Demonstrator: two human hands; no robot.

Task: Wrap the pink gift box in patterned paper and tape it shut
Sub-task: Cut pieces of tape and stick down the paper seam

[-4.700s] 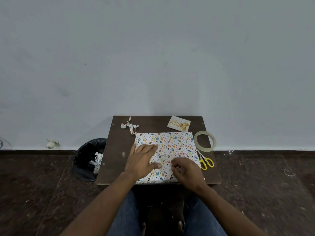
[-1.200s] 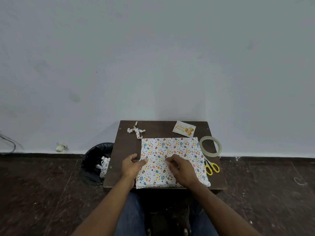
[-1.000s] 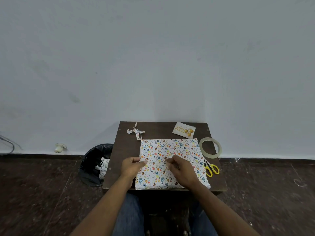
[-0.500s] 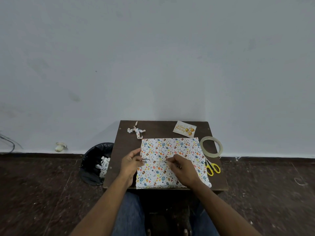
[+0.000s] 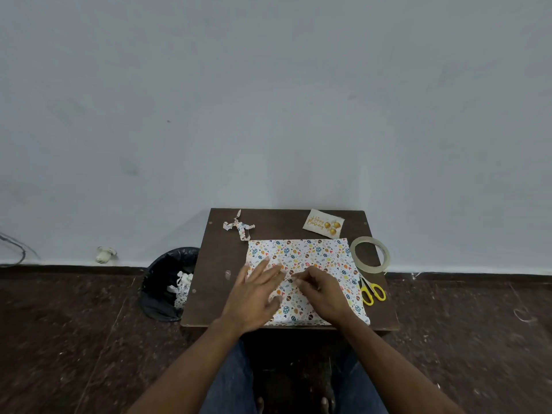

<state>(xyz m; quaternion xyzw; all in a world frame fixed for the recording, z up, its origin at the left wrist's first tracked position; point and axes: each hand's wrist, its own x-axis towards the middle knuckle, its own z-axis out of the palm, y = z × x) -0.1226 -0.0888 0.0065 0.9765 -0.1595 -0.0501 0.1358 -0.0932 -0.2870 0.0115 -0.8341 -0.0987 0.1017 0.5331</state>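
Observation:
Patterned wrapping paper (image 5: 316, 255) lies folded over the box on the small brown table (image 5: 218, 258); the pink box itself is hidden under it. My left hand (image 5: 257, 294) lies flat on the left half of the paper, fingers spread and straight. My right hand (image 5: 324, 291) rests on the middle of the paper. Its fingers are curled, and thumb and forefinger pinch at the seam on what looks like the end of a clear tape strip. The tape roll (image 5: 370, 254) lies at the table's right edge.
Yellow-handled scissors (image 5: 372, 291) lie right of the paper, below the tape roll. A birthday card (image 5: 324, 227) and a crumpled paper scrap (image 5: 239, 227) sit at the back. A black bin (image 5: 165, 282) with paper offcuts stands on the floor to the left.
My left hand has let go of its pinch at the paper's left edge, opened, and moved right onto the paper. My right hand has stayed at the seam.

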